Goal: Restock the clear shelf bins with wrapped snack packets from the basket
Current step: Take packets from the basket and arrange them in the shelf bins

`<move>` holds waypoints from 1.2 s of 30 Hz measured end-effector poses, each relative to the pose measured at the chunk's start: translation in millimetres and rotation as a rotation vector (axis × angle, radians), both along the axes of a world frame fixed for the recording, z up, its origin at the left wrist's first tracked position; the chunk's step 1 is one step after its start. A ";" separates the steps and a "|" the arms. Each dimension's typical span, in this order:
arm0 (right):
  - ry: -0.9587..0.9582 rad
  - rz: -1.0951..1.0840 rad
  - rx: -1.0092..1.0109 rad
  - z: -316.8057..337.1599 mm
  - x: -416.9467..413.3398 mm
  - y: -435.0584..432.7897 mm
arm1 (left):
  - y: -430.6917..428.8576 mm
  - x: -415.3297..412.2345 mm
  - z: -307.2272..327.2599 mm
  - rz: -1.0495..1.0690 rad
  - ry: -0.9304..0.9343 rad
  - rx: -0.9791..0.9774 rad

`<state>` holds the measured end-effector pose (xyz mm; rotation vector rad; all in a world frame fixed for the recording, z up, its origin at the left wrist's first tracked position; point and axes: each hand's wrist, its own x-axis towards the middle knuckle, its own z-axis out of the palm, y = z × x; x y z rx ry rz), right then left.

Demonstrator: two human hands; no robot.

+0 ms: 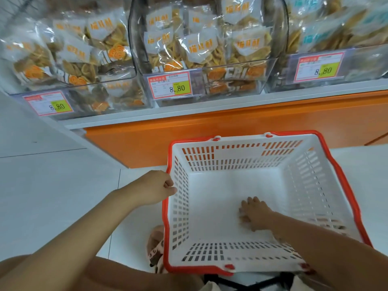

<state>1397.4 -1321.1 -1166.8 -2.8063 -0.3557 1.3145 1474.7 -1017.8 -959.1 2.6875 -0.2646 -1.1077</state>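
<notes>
White perforated plastic basket with a red rim (231,162), held over the white tiled floor (52,185). The left hand (155,189) grips the basket's left rim, fingers curled over it. The right hand (255,213) lies low inside the basket on its bottom; motion blur hides whether its fingers hold anything. Above the basket, wrapped snack packets (199,49) fill clear plastic shelf bins (231,85) bearing red-edged price labels (169,85).
</notes>
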 end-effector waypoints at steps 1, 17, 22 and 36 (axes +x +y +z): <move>0.051 -0.097 0.064 7.4 6.0 1.1 | -0.2 0.8 0.9 0.003 0.022 0.000; 0.542 -0.636 1.529 262.4 92.8 104.7 | 2.6 9.7 81.7 0.472 0.140 -0.794; 0.115 -0.753 1.403 294.0 98.8 115.2 | 8.0 11.6 101.0 0.743 -0.075 -1.084; -0.633 -0.466 1.173 399.9 148.0 164.0 | 56.7 49.4 153.4 0.485 -0.722 -0.964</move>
